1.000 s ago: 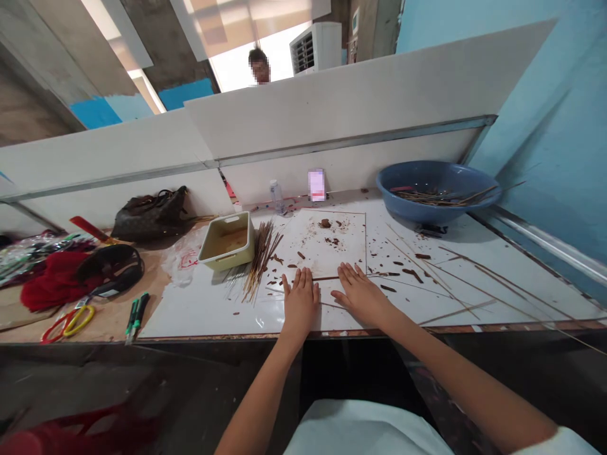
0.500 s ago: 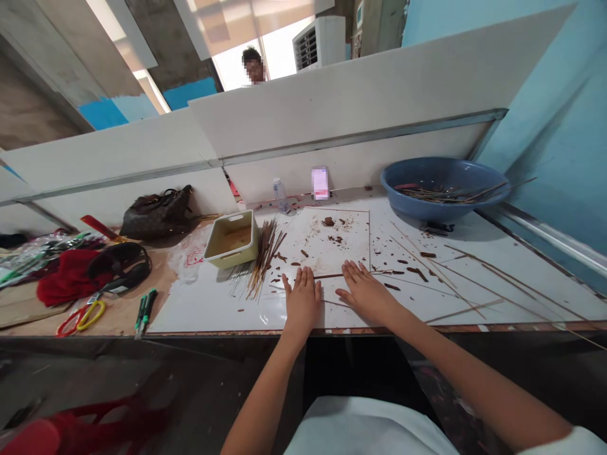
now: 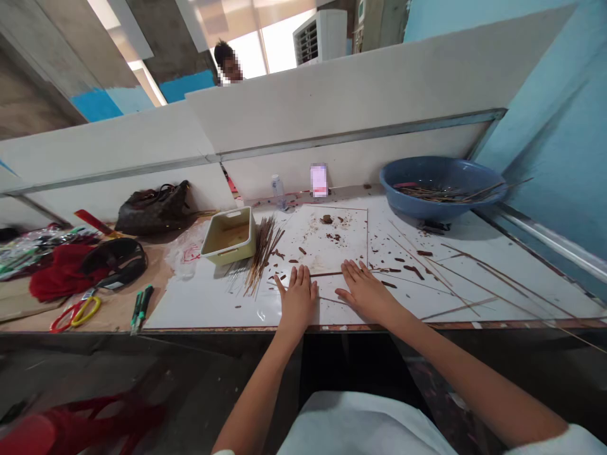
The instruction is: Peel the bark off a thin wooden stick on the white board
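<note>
My left hand [image 3: 298,298] lies flat on the white work surface, fingers stretched forward and thumb out to the left. To its right, my right hand [image 3: 367,292] is also flat, palm down, with its fingers spread a little. A thin dark brown stick [image 3: 326,274] shows in the gap between them; its ends run under or beside my fingers. Just beyond my fingertips is a thin square board [image 3: 341,253], with a lump of brown clay-like material [image 3: 326,219] and crumbs on it. Whatever lies beneath my palms is hidden.
A pale green bin [image 3: 229,256] with brownish contents and a bundle of thin sticks [image 3: 265,249] stand left. A blue basin [image 3: 441,205] holding sticks is back right. Loose sticks [image 3: 493,268] lie right. Farther left are scissors [image 3: 85,311] and a bag [image 3: 154,212]. A person [image 3: 229,63] is beyond the partition.
Both hands stay flat in nearly the same place around the thin stick. The view has shifted slightly, and the person beyond the partition appears farther left.
</note>
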{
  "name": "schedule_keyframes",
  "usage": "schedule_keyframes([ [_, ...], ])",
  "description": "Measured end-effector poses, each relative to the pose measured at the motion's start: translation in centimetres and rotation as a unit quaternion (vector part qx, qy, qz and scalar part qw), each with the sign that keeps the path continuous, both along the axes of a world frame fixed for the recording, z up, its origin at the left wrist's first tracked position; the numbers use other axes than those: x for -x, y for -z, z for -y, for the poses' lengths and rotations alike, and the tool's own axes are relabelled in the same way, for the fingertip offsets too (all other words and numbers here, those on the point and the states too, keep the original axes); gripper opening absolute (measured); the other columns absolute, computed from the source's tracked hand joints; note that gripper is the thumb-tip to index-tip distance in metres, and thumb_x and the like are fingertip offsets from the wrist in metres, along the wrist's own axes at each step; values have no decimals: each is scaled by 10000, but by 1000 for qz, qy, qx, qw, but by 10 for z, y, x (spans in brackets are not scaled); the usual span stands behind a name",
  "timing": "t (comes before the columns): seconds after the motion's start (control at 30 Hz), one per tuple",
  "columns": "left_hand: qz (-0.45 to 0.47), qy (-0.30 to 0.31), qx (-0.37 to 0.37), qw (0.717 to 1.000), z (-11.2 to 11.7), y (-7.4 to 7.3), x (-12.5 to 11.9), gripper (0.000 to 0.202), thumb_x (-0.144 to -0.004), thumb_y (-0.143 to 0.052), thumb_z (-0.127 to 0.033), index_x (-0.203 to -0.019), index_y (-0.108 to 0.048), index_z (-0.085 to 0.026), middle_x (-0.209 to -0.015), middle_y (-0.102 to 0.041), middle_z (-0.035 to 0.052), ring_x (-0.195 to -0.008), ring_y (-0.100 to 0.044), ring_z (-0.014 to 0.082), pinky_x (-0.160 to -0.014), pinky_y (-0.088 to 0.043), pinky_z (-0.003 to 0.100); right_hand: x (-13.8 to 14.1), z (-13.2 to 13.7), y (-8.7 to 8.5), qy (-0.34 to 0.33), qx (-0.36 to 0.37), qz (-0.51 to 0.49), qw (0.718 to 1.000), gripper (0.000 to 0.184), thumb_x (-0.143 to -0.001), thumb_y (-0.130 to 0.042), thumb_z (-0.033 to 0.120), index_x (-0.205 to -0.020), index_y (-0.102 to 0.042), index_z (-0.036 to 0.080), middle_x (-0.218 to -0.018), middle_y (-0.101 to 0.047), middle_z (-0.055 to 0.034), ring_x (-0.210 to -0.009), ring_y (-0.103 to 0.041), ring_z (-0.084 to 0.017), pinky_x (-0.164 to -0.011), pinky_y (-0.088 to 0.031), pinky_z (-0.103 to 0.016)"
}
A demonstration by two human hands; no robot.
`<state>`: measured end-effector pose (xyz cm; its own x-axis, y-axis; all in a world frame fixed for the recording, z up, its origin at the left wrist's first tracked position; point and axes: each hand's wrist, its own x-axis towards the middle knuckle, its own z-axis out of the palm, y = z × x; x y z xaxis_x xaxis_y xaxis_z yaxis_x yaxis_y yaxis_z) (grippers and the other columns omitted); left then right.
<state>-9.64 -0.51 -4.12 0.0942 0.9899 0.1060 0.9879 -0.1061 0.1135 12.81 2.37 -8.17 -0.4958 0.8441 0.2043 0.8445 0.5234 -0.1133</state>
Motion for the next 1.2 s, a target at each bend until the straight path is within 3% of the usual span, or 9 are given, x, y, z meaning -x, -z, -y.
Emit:
schedule_keyframes([
  [0.23, -22, 1, 2, 1000, 39, 12, 3, 585, -1154, -314, -357, -1727, -366, -253, -1780, -360, 99, -1693, -259, 346, -1308, -133, 816, -12, 41, 14, -27, -47, -15, 998, 854, -1146, -256, 628, -1692, -368, -19, -1743, -363, -282, -1647, -348, -362, -1357, -297, -556],
  [0.5, -8, 9, 67, 998, -8, -10, 5, 575, -1154, -310, -373, -1707, -414, -254, -1779, -382, 100, -1694, -246, 366, -1301, -117, 823, -2, 0, -3, 12, -1, 1, 1000, 887, -1134, -279, 644, -1647, -424, -65, -1706, -409, -314, -1631, -373, -382, -1359, -287, -564],
  [0.73, -31, -3, 21, 999, 36, 11, 6, 613, -1139, -365, -397, -1743, -335, -294, -1802, -333, 90, -1691, -211, 436, -1283, -196, 832, -14, 33, 14, -34, -65, -35, 997, 829, -1151, -267, 604, -1731, -286, 12, -1719, -420, -274, -1635, -380, -350, -1349, -308, -568],
  [0.8, -29, -5, 29, 999, 34, 7, 5, 607, -1143, -352, -391, -1740, -345, -285, -1799, -336, 84, -1692, -207, 435, -1287, -178, 834, -13, 30, 13, -31, -65, -31, 997, 842, -1149, -260, 614, -1720, -307, -3, -1702, -440, -287, -1626, -395, -359, -1342, -316, -581],
  [1.0, -20, -22, 60, 998, -4, -11, 2, 604, -1138, -354, -402, -1720, -399, -244, -1799, -338, 76, -1696, -124, 478, -1281, -110, 858, -5, -7, 3, -2, -33, -13, 999, 869, -1138, -274, 636, -1711, -322, -15, -1702, -429, -291, -1625, -389, -380, -1348, -297, -599],
  [1.2, -12, -22, 19, 1000, 26, 5, 7, 610, -1134, -347, -407, -1728, -381, -276, -1804, -334, 57, -1698, -97, 482, -1293, -145, 836, -13, 24, 11, -24, -57, -23, 998, 849, -1149, -277, 614, -1749, -212, 18, -1724, -401, -274, -1634, -376, -357, -1348, -310, -582],
])
